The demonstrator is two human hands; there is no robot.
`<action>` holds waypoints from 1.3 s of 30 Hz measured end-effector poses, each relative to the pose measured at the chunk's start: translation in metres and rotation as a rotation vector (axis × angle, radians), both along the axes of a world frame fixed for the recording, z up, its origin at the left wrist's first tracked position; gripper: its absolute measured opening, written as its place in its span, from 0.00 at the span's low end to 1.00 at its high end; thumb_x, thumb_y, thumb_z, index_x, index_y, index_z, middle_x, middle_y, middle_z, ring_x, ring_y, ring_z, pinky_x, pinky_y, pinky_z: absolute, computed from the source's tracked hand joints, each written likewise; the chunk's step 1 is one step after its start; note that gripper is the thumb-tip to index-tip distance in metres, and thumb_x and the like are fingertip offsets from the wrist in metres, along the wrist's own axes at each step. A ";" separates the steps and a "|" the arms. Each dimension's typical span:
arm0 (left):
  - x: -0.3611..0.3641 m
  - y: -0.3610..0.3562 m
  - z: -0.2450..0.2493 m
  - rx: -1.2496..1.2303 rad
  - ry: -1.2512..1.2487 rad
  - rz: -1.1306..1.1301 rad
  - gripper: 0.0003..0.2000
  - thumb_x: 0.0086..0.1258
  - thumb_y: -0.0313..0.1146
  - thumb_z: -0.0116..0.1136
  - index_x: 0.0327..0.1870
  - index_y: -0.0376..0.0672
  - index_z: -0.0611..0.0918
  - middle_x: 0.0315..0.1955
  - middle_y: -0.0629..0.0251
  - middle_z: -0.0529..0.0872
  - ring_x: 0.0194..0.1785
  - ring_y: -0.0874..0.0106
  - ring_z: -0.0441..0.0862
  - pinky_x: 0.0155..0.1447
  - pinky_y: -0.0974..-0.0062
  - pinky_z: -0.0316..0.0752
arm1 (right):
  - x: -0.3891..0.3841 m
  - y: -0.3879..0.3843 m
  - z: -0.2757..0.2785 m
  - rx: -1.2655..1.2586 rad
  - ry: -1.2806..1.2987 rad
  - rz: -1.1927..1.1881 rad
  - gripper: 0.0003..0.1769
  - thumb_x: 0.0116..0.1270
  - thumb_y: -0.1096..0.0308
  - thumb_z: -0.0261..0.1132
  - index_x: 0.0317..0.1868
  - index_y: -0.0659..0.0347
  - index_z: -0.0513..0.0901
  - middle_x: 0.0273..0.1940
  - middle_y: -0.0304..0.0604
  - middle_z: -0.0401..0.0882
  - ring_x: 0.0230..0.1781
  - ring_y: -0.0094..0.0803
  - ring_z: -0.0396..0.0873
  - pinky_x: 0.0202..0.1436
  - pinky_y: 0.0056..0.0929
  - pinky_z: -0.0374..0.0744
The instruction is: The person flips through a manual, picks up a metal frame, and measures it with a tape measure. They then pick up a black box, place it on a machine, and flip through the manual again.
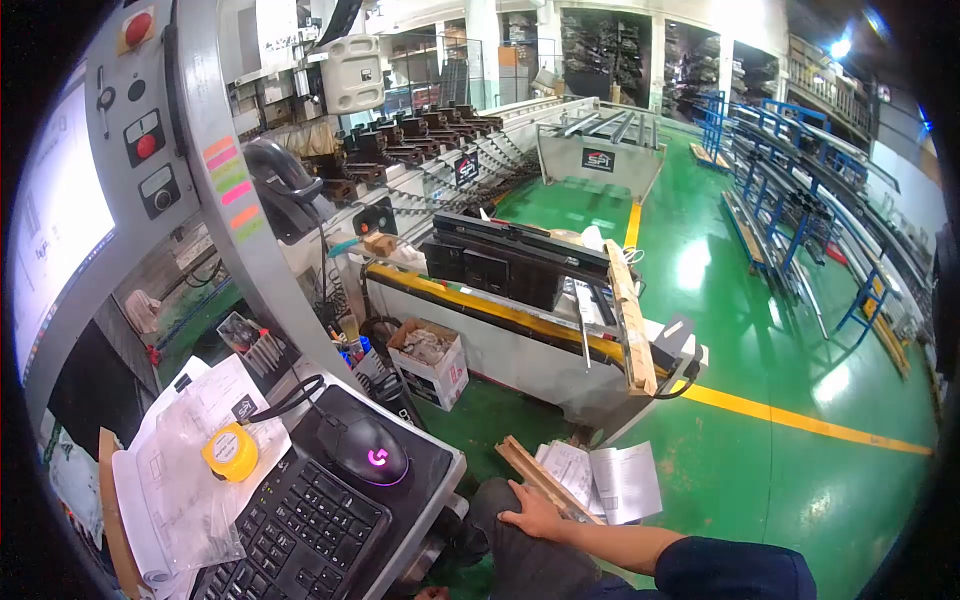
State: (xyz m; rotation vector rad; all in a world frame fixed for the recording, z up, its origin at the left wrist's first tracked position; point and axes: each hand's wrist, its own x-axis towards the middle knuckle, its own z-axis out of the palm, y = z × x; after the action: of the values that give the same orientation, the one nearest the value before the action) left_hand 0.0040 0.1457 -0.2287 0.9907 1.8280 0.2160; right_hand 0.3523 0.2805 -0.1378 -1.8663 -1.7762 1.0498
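My right hand [532,514] rests on my knee [492,505], its thumb and index finger apart, holding nothing. Just beyond it, a wooden strip [530,470] and an open booklet [625,483] lie low down by the green floor. At the bottom edge, only a sliver of my left hand [432,594] shows, below the desk; its fingers cannot be made out. On the desk are a black mouse [362,447], a keyboard [290,530], a yellow tape measure [230,452] and papers [180,485].
A control panel [150,110] and bright screen [55,210] rise at left, with a scanner [280,185] on the post. A long machine [490,330] carries a wooden beam [630,320]. A cardboard box [430,375] stands below. Blue racks [790,200] hold metal bars.
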 end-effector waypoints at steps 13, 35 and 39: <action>0.007 0.000 0.008 0.072 0.057 -0.001 0.14 0.79 0.39 0.61 0.58 0.43 0.88 0.59 0.49 0.87 0.63 0.49 0.82 0.68 0.50 0.77 | 0.000 -0.001 0.006 -0.011 -0.010 -0.010 0.57 0.64 0.34 0.66 0.85 0.56 0.56 0.78 0.61 0.63 0.75 0.58 0.69 0.76 0.50 0.71; 0.000 0.001 0.009 0.051 -0.052 -0.034 0.16 0.81 0.37 0.57 0.63 0.41 0.85 0.63 0.49 0.84 0.66 0.49 0.79 0.69 0.49 0.75 | 0.000 -0.001 0.004 0.055 0.032 -0.028 0.55 0.63 0.34 0.68 0.80 0.62 0.65 0.71 0.66 0.70 0.72 0.59 0.70 0.76 0.47 0.70; -0.002 0.001 -0.005 0.051 -0.048 -0.020 0.18 0.81 0.38 0.59 0.65 0.41 0.84 0.64 0.49 0.83 0.67 0.50 0.79 0.70 0.49 0.74 | 0.000 0.000 -0.003 0.069 0.024 -0.021 0.55 0.64 0.34 0.68 0.80 0.65 0.65 0.71 0.66 0.70 0.73 0.59 0.70 0.76 0.47 0.69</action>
State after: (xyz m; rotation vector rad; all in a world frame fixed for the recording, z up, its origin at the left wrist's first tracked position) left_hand 0.0016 0.1464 -0.2340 1.0310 1.7758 0.2730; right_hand 0.3524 0.2806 -0.1405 -1.8204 -1.7527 0.9863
